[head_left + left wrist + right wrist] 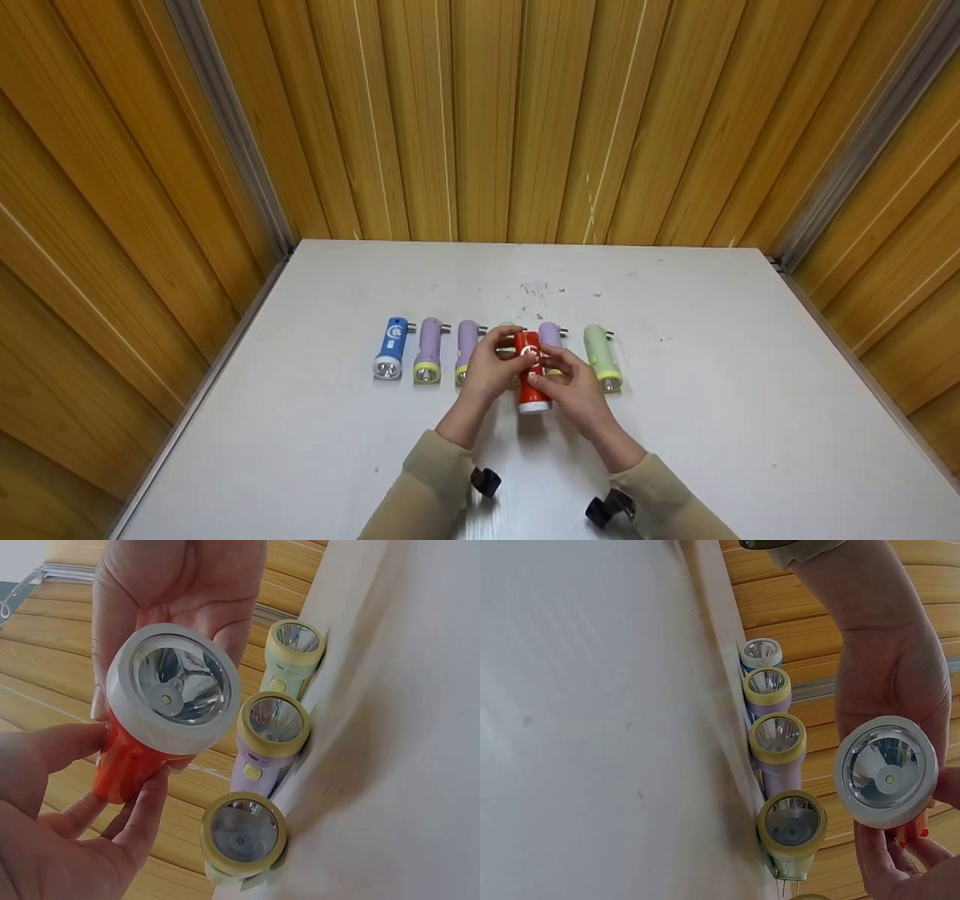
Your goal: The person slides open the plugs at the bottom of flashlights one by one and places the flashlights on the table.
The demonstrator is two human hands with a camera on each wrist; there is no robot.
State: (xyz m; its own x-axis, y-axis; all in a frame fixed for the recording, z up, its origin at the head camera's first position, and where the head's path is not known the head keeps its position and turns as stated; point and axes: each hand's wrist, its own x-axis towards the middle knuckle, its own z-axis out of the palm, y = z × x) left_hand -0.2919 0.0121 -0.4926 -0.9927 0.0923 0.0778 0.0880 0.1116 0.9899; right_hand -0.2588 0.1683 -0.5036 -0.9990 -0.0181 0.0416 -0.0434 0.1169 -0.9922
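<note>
A red flashlight (530, 386) with a white head is held above the table between both hands, its lens end towards the person. My left hand (489, 369) grips its left side with thumb and fingers. Opposite, my right hand (576, 390) pinches the body, its thumb on the red casing. The left wrist view shows the reflector and white rim of the red flashlight (172, 690) from the front. Behind the hands, a purple flashlight (550, 333) and a green-yellow flashlight (244, 836) are partly hidden in the head view.
Lying in a row on the white table (300, 420) are a blue flashlight (392, 346), two purple ones, including a left purple flashlight (430, 349), and a pale green flashlight (600, 352) at the right end. Metal plug prongs stick out near their back ends. Wood-patterned walls (480, 127) enclose the table.
</note>
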